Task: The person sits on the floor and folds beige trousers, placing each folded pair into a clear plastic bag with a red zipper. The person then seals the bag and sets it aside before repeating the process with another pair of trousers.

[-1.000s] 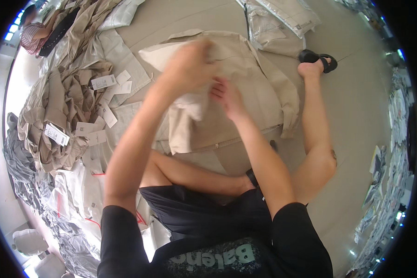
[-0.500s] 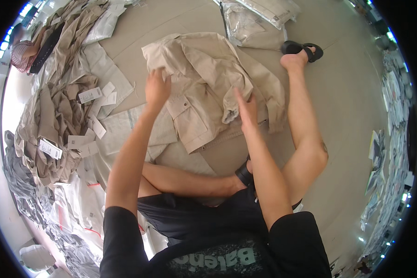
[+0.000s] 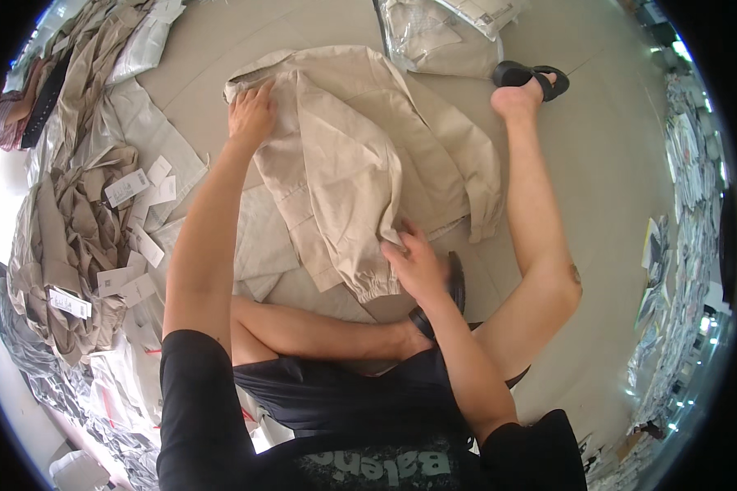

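A beige jacket (image 3: 344, 155) lies spread on the floor in front of me, one sleeve (image 3: 356, 237) stretched toward me with its gathered cuff (image 3: 374, 286) near my shin. At the jacket's upper left edge, my left hand (image 3: 252, 113) rests on the cloth with its fingers laid out over it. My right hand (image 3: 418, 266) pinches the fabric along the right side of that sleeve, a little above the cuff. Its fingertips are partly hidden by the cloth. The other sleeve (image 3: 479, 180) lies at the right.
Crumpled beige garments with white tags (image 3: 127, 188) are heaped on my left. Clear plastic bags with folded beige garments (image 3: 438, 37) lie beyond the jacket. Flat pale cloth (image 3: 262, 229) lies beside it. My bent legs frame the jacket. Stacked packages (image 3: 696, 180) line the right side.
The sleeve has been drawn toward me and straightened, covering the pocket that showed before. My right hand has come nearer to me; my left hand has moved outward to the jacket's upper left edge.
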The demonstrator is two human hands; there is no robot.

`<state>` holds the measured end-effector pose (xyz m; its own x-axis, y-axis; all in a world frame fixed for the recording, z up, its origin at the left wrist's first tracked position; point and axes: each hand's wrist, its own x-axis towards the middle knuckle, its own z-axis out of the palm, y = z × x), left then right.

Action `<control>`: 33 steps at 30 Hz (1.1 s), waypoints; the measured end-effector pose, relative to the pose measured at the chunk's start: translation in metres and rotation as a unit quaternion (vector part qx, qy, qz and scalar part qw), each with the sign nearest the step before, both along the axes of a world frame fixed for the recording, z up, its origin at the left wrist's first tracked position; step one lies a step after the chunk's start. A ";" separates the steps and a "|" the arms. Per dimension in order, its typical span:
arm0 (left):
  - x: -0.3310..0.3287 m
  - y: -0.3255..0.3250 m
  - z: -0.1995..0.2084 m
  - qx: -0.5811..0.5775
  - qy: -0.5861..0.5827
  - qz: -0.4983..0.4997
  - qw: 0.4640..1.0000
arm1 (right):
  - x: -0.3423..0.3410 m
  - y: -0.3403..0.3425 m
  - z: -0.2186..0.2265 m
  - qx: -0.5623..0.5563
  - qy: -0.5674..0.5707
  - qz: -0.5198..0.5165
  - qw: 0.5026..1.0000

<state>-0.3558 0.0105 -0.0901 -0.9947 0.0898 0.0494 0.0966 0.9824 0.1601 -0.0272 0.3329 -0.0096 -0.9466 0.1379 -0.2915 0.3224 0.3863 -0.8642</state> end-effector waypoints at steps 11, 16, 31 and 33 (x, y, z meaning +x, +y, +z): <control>-0.006 0.002 -0.027 -0.007 0.090 -0.009 0.996 | 0.063 0.001 -0.003 0.033 -0.169 0.045 0.984; 0.016 -0.002 -0.022 0.009 0.110 -0.012 0.994 | 0.058 0.016 0.025 0.052 -0.074 -0.020 0.996; 0.050 0.038 0.047 0.545 -0.002 0.288 0.788 | 0.023 -0.019 0.067 -0.199 -0.101 0.044 0.974; 0.046 0.021 0.004 0.487 0.006 0.320 0.813 | 0.042 0.001 0.009 -0.038 -0.119 0.074 0.989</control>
